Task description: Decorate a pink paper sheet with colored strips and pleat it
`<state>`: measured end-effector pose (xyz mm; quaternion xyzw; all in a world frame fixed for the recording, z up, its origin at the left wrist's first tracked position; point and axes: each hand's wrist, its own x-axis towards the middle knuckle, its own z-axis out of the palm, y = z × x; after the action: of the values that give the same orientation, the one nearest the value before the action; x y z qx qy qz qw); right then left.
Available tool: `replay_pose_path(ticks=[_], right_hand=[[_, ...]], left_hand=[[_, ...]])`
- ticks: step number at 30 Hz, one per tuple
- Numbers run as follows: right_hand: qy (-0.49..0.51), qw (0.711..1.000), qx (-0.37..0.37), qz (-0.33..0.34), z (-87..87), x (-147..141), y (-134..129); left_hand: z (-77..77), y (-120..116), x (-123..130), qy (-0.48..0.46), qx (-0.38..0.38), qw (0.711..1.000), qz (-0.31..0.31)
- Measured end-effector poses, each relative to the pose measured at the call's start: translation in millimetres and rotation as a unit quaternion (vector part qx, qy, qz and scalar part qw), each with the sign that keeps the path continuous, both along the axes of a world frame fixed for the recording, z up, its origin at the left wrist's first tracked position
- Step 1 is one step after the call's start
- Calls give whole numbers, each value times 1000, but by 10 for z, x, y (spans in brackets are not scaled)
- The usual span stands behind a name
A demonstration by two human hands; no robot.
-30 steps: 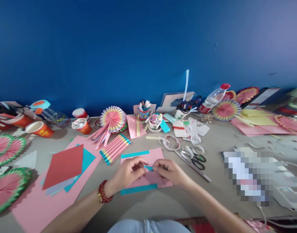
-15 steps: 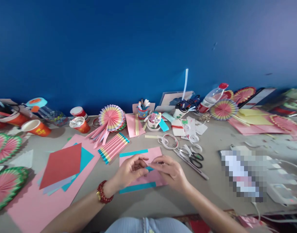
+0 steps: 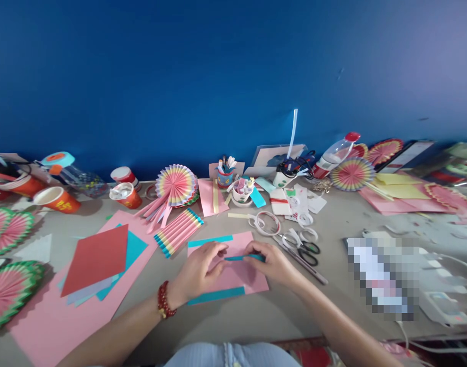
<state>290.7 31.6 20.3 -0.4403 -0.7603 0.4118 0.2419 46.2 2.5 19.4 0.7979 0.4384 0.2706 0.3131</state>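
A pink sheet (image 3: 233,278) lies on the grey table before me, with blue strips along its far left edge (image 3: 210,241) and near edge (image 3: 218,295). Above the sheet, a narrow blue strip (image 3: 237,258) is pinched at its right end by my right hand (image 3: 269,261). My left hand (image 3: 200,267), with a red bead bracelet at the wrist, is over the sheet's left part. Its thumb and fingers are apart by the strip's left end, with nothing seen between them.
Folded pink bundle (image 3: 179,232) lies beyond my left hand; scissors (image 3: 307,252), tape rolls (image 3: 267,223) and a pen (image 3: 305,266) beyond the right. Stacked coloured sheets (image 3: 98,260) are at left, a blurred-out device (image 3: 380,278) at right. Cups and paper fans line the wall.
My hands have moved apart, the left slightly left and the right slightly right. More of the narrow blue strip shows between them, held by my right hand. My left fingers have opened.
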Motion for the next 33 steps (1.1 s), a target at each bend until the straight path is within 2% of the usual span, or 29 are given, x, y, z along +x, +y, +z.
replay_pose_path(ticks=[2,4,9,12,14,20,24,28,33], right_hand=[[-15,1000,-10,1,-30,95,37],[-24,999,-27,-4,-50,196,57],[-56,996,-73,-11,-57,273,13],[-37,995,-87,23,-48,174,-30],[-29,995,-89,46,-55,85,-46],[-44,995,-67,58,-115,-57,-56],[-40,996,-79,22,-121,-12,-46],[4,994,-99,-38,-126,-9,42],[28,989,-133,-54,-196,-111,203]], left_hand=[[-75,-16,-47,88,81,992,-45],[-132,-70,-105,156,121,976,-96],[-148,-351,-311,224,112,958,-138],[-89,-486,-416,235,99,956,-143],[-50,-490,-430,220,87,962,-139],[-61,-182,-210,174,111,975,-77],[-194,-83,-112,156,107,981,-51],[-328,-100,-149,145,120,981,-46],[-371,-87,-186,162,123,977,-60]])
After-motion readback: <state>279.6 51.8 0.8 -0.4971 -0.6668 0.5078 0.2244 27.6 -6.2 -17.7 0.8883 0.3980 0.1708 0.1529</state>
